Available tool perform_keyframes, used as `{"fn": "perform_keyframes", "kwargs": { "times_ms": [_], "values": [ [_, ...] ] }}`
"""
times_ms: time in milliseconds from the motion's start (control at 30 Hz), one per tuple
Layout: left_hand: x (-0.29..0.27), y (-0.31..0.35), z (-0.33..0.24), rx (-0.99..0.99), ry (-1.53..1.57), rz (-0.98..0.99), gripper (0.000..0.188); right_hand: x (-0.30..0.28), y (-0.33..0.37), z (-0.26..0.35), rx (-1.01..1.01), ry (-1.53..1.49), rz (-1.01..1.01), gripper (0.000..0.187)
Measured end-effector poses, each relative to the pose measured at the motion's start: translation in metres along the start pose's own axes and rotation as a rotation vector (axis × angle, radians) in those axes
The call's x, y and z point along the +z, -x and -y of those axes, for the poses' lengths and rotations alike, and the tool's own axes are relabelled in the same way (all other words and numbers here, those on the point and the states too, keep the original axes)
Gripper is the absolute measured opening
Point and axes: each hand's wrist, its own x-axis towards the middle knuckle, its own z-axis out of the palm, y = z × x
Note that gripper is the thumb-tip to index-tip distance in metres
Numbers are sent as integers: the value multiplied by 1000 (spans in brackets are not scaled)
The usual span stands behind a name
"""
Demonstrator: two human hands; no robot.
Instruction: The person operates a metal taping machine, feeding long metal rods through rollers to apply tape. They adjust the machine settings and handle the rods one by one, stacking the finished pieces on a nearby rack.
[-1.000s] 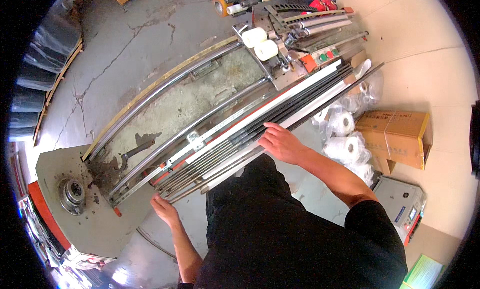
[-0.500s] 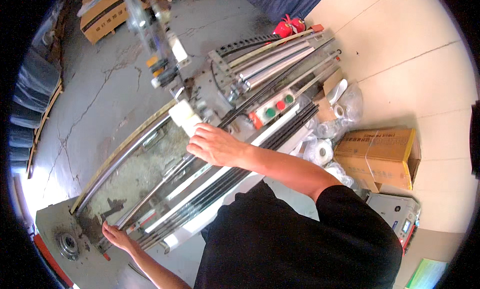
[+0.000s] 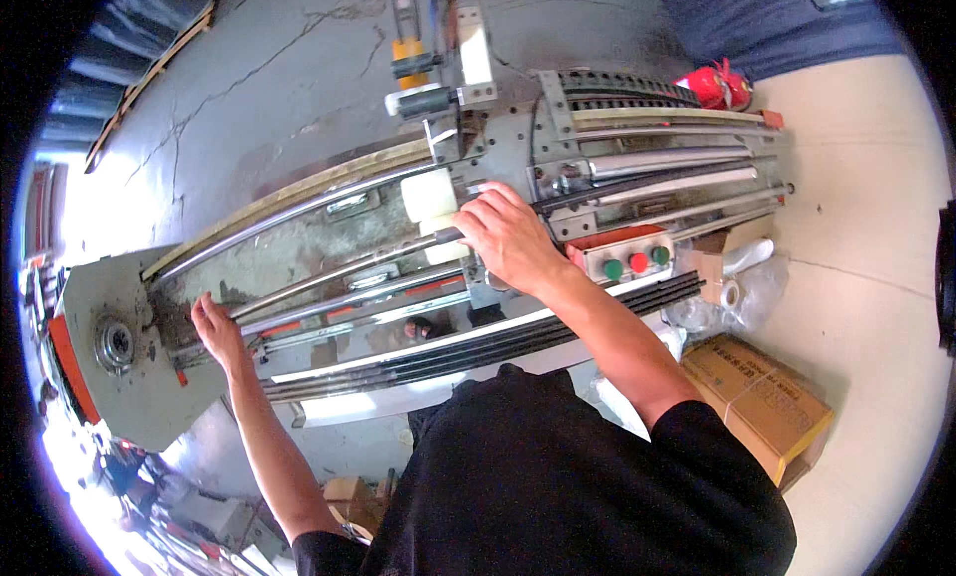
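The long rod (image 3: 349, 270) has moved from beside the dark rods (image 3: 647, 299) to above the machine bed (image 3: 299, 247) — its left end pinched in the left hand (image 3: 217, 329), its middle gripped by the right hand (image 3: 508, 237), fingers curled over it.

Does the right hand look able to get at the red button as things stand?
Probably yes: the red button is close by and nothing visible covers it. But the right hand appears closed around the rod, so it would likely have to let go first.
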Motion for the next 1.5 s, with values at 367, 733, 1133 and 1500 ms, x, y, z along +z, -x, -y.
{"fn": "perform_keyframes", "kwargs": {
  "times_ms": [367,733,1133,1500],
  "values": [
    [4,-61,49,-29,24,11,40,30,-37,22,45,-65,53,30],
    [11,-73,58,-86,276,27,35,46,-56,27,84,-147,38,21],
    [21,-77,117,-164,376,50,39,15,-58,32,311,-319,-43,50],
    [148,153,-74,-653,1094,482,57,-58,133,-113,1099,-713,-571,35]
  ]
}}
